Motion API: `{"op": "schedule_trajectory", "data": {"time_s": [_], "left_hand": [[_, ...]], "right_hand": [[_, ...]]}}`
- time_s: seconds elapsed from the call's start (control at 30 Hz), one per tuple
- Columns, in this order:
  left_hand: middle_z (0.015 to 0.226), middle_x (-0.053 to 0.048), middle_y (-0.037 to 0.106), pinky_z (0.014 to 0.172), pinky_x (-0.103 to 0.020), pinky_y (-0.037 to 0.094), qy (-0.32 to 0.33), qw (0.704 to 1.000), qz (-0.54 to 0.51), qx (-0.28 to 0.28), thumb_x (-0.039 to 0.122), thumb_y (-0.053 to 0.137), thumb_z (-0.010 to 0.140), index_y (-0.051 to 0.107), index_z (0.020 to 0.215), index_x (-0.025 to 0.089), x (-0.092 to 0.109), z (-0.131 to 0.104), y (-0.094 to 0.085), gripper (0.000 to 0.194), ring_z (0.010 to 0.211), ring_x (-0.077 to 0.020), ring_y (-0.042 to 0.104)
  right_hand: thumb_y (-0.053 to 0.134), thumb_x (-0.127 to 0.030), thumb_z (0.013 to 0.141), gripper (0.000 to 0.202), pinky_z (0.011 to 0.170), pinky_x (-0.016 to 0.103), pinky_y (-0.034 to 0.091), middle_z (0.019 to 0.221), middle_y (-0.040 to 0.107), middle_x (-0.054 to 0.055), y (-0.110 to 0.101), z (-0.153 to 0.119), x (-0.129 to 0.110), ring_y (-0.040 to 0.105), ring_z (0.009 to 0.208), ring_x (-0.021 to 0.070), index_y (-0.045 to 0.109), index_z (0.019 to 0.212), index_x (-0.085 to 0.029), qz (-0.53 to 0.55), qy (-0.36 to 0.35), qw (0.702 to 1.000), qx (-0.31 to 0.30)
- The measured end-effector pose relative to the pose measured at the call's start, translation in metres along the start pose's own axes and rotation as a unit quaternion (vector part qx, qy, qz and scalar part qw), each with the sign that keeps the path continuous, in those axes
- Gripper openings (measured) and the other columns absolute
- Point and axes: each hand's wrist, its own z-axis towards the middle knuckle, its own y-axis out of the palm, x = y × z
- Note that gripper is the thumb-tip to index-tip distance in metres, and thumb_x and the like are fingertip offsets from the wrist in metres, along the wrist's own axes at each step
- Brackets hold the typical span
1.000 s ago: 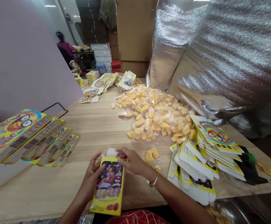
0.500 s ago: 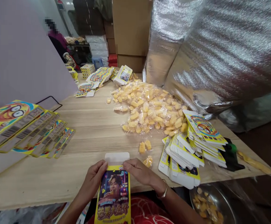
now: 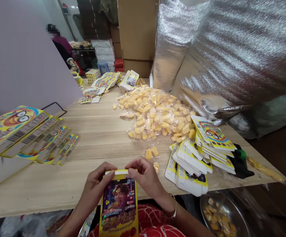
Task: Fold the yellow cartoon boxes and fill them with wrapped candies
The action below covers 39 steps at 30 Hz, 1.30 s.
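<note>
folded shut now, the upright yellow box (image 3: 119, 204) has both hands' (image 3: 96, 184) (image 3: 146, 177) grip pinching its far-pointing top.

Wrapped yellow candies (image 3: 155, 113) are lying in a big heap mid-worktop, w/ a few strays (image 3: 151, 153) sitting nearer the front edge. Flat unfolded cartons (image 3: 199, 154) are fanning out in a stack at right, touching the heap. Closed boxes (image 3: 27, 135) are leaning in a row at left. Silver foil bags (image 3: 222, 56) are looming behind, cardboard boxes (image 3: 135, 33) stacking up beside them. The wood worktop (image 3: 91, 131) is carrying it all. Metal bowl (image 3: 222, 214) w/ candies is sitting below the edge, right. A person (image 3: 61, 46) is sitting far back.
</note>
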Motion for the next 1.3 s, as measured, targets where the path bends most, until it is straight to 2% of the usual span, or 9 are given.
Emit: {"op": "schedule_trajectory", "data": {"time_s": [0.1,0.27,0.43,0.6,0.73,0.83,1.0,1.17,1.3], "left_hand": [[0.076,0.001,0.061,0.056,-0.020,0.041,-0.065,0.997,-0.039,-0.005,0.040,0.068,0.076,0.070,0.097,0.024,0.003,0.004,0.001,0.027,0.064,-0.0124,0.054],[0.074,0.000,0.064,0.060,-0.021,0.041,-0.111,0.990,-0.036,-0.082,0.043,0.067,0.077,0.071,0.083,0.020,-0.001,0.006,-0.002,0.024,0.067,-0.0135,0.054],[0.091,-0.001,0.063,0.074,-0.024,0.044,-0.044,0.991,0.040,-0.117,0.046,0.049,0.090,0.065,0.092,0.024,0.003,-0.006,0.010,0.028,0.086,-0.0176,0.056],[0.101,-0.004,0.062,0.082,-0.028,0.046,0.025,0.994,0.062,-0.090,0.042,0.055,0.086,0.063,0.102,0.025,0.002,-0.007,0.033,0.025,0.095,-0.0213,0.057],[0.091,-0.003,0.061,0.073,-0.026,0.046,0.087,0.989,0.056,-0.108,0.036,0.058,0.086,0.066,0.089,0.023,0.008,-0.001,0.049,0.016,0.086,-0.0194,0.059],[0.090,-0.003,0.061,0.071,-0.025,0.046,0.088,0.988,0.071,-0.106,0.036,0.060,0.085,0.065,0.089,0.024,0.013,0.001,0.059,0.014,0.083,-0.0184,0.059],[0.088,-0.001,0.060,0.070,-0.024,0.045,0.071,0.989,0.086,-0.096,0.038,0.059,0.085,0.062,0.086,0.024,0.014,0.000,0.069,0.015,0.083,-0.0172,0.057],[0.088,-0.001,0.061,0.074,-0.024,0.045,0.076,0.987,0.075,-0.117,0.035,0.060,0.085,0.064,0.080,0.023,0.010,-0.001,0.074,0.014,0.082,-0.0164,0.059],[0.087,-0.002,0.061,0.070,-0.025,0.048,0.076,0.984,0.067,-0.146,0.037,0.060,0.085,0.064,0.078,0.023,0.017,0.003,0.082,0.016,0.080,-0.0168,0.060]], "right_hand": [[0.071,-0.031,0.076,0.017,0.060,0.024,0.045,0.076,0.068,0.003,-0.002,0.005,-0.001,0.060,0.066,0.0124,0.068,0.082,-0.016,0.014,0.039,0.999,-0.011],[0.069,-0.030,0.078,0.014,0.066,0.025,0.047,0.080,0.069,0.004,-0.012,0.001,-0.002,0.061,0.072,0.0134,0.069,0.078,-0.016,0.000,0.015,0.999,-0.050],[0.069,-0.028,0.080,0.017,0.075,0.028,0.051,0.098,0.070,0.007,-0.025,-0.018,-0.011,0.065,0.089,0.0176,0.068,0.093,-0.017,-0.041,-0.043,0.996,-0.072],[0.061,-0.023,0.086,0.017,0.092,0.034,0.048,0.107,0.070,0.008,-0.035,-0.038,-0.023,0.064,0.103,0.0188,0.068,0.102,-0.020,-0.131,-0.135,0.980,-0.060],[0.065,-0.034,0.084,0.024,0.087,0.034,0.052,0.107,0.071,0.008,-0.045,-0.043,-0.024,0.066,0.099,0.0195,0.065,0.104,-0.021,-0.004,-0.060,0.998,-0.018],[0.071,-0.039,0.077,0.024,0.084,0.034,0.052,0.099,0.073,0.007,-0.054,-0.040,-0.025,0.068,0.094,0.0206,0.068,0.088,-0.018,0.076,0.006,0.997,-0.008],[0.067,-0.031,0.081,0.015,0.082,0.032,0.051,0.099,0.073,0.007,-0.068,-0.041,-0.038,0.068,0.092,0.0196,0.071,0.085,-0.017,-0.017,-0.006,1.000,-0.021],[0.066,-0.028,0.082,0.017,0.081,0.030,0.052,0.115,0.069,0.008,-0.079,-0.054,-0.045,0.067,0.100,0.0205,0.071,0.095,-0.018,-0.080,-0.007,0.992,-0.098],[0.067,-0.030,0.082,0.017,0.083,0.030,0.052,0.112,0.069,0.008,-0.075,-0.064,-0.035,0.067,0.099,0.0188,0.068,0.094,-0.018,-0.042,-0.041,0.998,-0.031]]}}
